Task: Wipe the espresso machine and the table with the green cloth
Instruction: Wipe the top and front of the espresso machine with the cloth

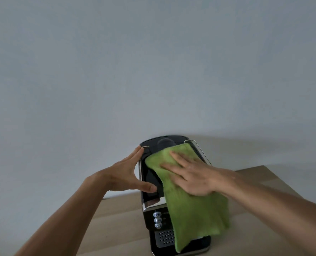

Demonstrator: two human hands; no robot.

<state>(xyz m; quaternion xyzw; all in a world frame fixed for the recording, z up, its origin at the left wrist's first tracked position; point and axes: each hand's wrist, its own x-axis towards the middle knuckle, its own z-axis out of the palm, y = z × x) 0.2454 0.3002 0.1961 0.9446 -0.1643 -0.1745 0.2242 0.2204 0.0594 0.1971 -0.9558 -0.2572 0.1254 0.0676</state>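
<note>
Head view: cloth point(194, 209) lies draped over the machine's point(149, 174) top, hanging down its near right side. Right hand point(192, 176) presses flat on it, fingers point(179, 157) straight and spread. Left hand point(123, 174), fingers straight, rests against the machine's left edge, gripping nothing. Machine stands on the worktop point(116, 228).

i see the espresso machine point(149, 174) standing on the table point(116, 218), with the wall point(153, 61) behind it. the cloth point(194, 215) lies over the right part of the machine's top and hangs down its front, to the right of the buttons point(158, 220), reaching the drip tray point(165, 236) below. the right hand point(190, 176) lies flat on the cloth, on top of the machine. the left hand point(123, 174) is at the machine's left edge, fingertips touching the back corner, thumb on the top nearer the front.
</note>
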